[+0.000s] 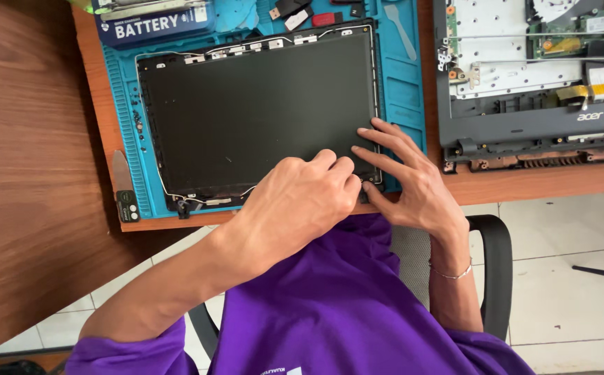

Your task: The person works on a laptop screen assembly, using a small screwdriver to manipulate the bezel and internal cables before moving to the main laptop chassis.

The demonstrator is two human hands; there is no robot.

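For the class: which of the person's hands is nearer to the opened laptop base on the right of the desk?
Right. The right hand rests on the screen panel's near-right corner, just below-left of the laptop base. The left hand lies farther left, on the panel's near edge.

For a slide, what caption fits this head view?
Both hands, left and right, press one corner of a dark laptop screen panel on a blue mat.

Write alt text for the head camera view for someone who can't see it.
Both hands press on the near right corner of a dark laptop screen panel lying on a blue repair mat: left hand curled, right hand spread flat. An opened laptop base sits to the right.
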